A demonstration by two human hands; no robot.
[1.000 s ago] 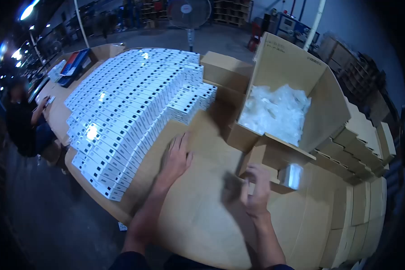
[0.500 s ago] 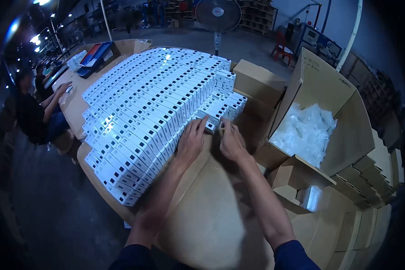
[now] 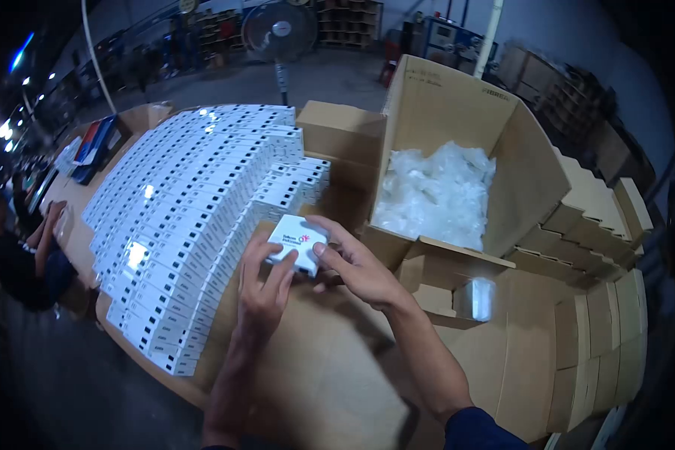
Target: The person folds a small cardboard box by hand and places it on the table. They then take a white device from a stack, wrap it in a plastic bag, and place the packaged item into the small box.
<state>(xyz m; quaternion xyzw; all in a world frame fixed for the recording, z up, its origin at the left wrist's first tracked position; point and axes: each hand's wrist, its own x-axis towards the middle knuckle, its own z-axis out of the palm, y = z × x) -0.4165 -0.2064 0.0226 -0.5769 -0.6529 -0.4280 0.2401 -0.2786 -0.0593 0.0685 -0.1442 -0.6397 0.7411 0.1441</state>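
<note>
Both hands hold one small white box (image 3: 295,234), tilted so its printed top with dark lettering and a red mark faces me. My left hand (image 3: 262,283) grips its near left side, fingertips on the top face. My right hand (image 3: 358,268) has the right side, thumb pressed on the top. Just beyond, to the left, rows of similar white boxes (image 3: 180,191) stand packed tightly together in a large block on the cardboard-covered table (image 3: 315,375). A lower, shorter group of them ends right behind the held box.
A tall open carton (image 3: 532,154) full of clear plastic bags (image 3: 436,196) stands at right. Before it, a smaller open carton (image 3: 427,296) contains a plastic-wrapped pack (image 3: 474,300). Folded cartons (image 3: 600,322) line the right edge. A person (image 3: 34,259) sits at far left.
My hands have lifted a white box from the end of the rows and brought it nearer, printed face up. The view has turned right.
</note>
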